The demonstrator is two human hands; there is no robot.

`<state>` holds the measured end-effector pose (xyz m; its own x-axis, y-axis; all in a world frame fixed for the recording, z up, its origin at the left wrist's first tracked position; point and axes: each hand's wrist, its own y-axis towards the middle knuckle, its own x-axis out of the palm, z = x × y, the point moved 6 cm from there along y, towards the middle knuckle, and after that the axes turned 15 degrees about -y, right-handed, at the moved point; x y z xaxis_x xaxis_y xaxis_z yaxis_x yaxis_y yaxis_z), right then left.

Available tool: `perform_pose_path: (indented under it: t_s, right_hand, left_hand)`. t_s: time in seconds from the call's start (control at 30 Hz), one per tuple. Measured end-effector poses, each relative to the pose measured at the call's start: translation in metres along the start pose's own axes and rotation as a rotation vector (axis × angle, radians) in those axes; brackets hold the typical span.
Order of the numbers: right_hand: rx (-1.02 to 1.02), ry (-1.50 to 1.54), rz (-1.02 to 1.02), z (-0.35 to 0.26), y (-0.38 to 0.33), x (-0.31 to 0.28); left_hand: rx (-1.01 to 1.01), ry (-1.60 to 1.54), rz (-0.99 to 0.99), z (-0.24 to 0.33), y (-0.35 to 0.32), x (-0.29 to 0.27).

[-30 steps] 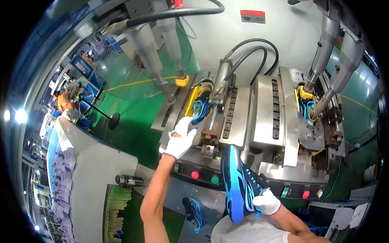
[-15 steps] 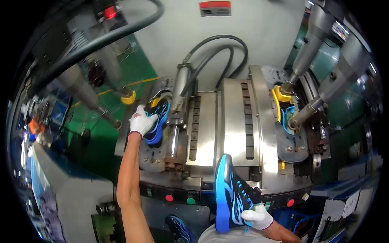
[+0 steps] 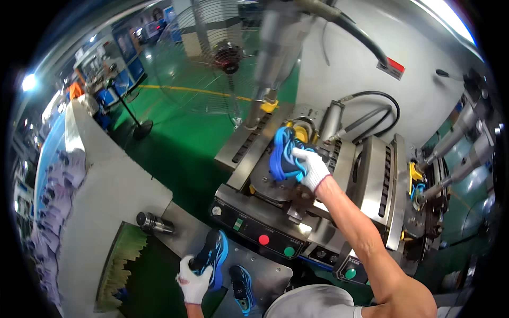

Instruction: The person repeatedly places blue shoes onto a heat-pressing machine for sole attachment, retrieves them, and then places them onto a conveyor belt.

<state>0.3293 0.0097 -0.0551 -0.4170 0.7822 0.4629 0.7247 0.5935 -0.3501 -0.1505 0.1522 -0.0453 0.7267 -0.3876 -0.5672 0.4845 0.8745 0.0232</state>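
Shoe (image 3: 212, 258), black w/ blue sole, sits low in frame on the grey metal shelf (image 3: 265, 275) in front of the press. L hand (image 3: 193, 282), white glove, fingers curled round its heel end, gripping it. Just right of it a 2nd black-and-blue shoe (image 3: 242, 289) lies flat on the same shelf, not touched. Far left: long light bench (image 3: 101, 206) w/ a row of pale shoe parts along its edge, green brush-like strip (image 3: 124, 259) near its lower end, short metal cylinder (image 3: 154, 223) beside the shelf. Behind, on green floor, a big pedestal fan (image 3: 225, 55).

Mid frame: control panel (image 3: 265, 233) of the press w/ red and green round buttons. Above it, a blue shoe (image 3: 283, 153) sits on the machine's left station, sole side toward camera. R hand (image 3: 312, 167), white glove, forearm bare, fingers closed over that shoe's right side, clasping it. Yellow fixture (image 3: 300, 130) just behind it. Black hoses (image 3: 371, 114) loop over the machine top. Far right: 2nd station (image 3: 419, 191) w/ yellow clamp and a bit of blue inside, well apart from both hands.
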Motion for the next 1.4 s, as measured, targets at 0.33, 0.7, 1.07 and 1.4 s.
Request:
perform_pose_path:
  t_s: [0.33, 0.7, 1.07, 1.4]
  right_hand:
    - [-0.007, -1.712, 0.636, 0.027, 0.204, -0.095]
    - [0.002, -0.897, 0.005, -0.036, 0.204, -0.155]
    - [-0.883, -2.901, 0.084, 0.265, -0.200, -0.071]
    - [0.079, -2.121, -0.338, 0.457, -0.324, 0.037]
  left_hand:
    - [-0.423, 0.320, 0.081, -0.191, -0.178, 0.015]
    - [-0.544, -0.103, 0.220, -0.242, -0.227, 0.075]
    - [-0.325, -0.386, 0.248, -0.253, -0.254, 0.058]
    - [-0.757, -0.438, 0.036, -0.317, -0.226, 0.000]
